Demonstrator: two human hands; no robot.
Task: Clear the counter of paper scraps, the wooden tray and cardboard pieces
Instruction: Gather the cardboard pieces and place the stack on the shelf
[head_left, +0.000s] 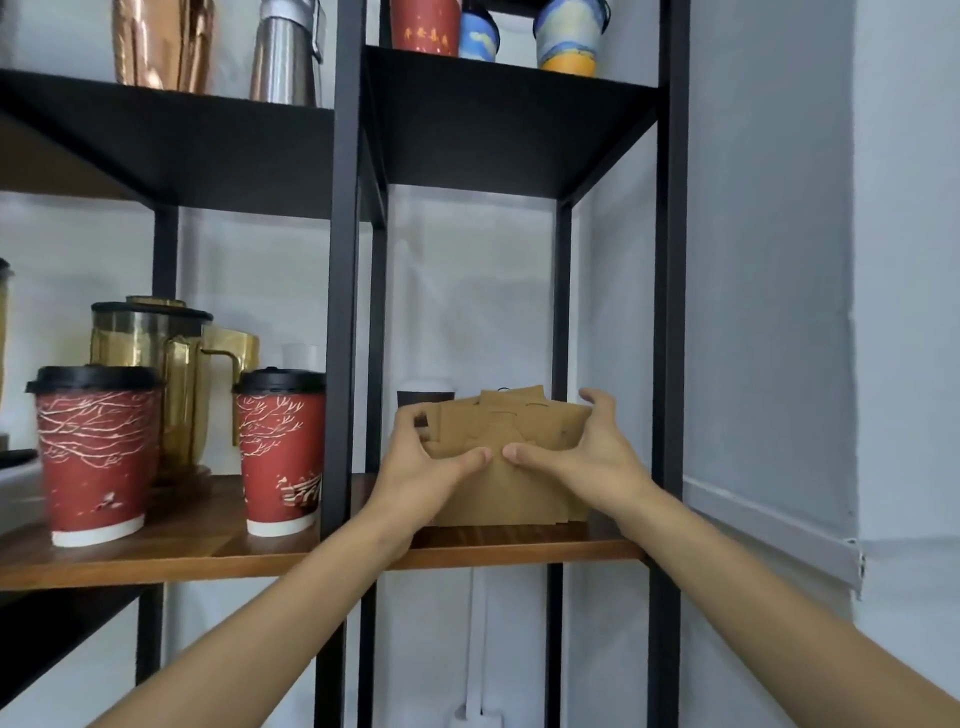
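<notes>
A stack of brown cardboard pieces (511, 431) stands on edge on the wooden shelf (524, 548) in the right bay of a black metal rack. My left hand (426, 467) grips the stack's left side, thumb on the front face. My right hand (587, 452) grips the right side, fingers curled over the top corner. Both thumbs nearly meet at the front middle. The stack's bottom edge rests on the shelf board. The wooden tray and paper scraps are out of view.
A cup with a white lid (423, 395) stands behind the cardboard. Two red lidded paper cups (93, 452) (283, 447) and a gold pitcher (166, 364) fill the left bay. Black uprights (340, 312) (670, 312) frame the right bay. More cups and flasks sit above.
</notes>
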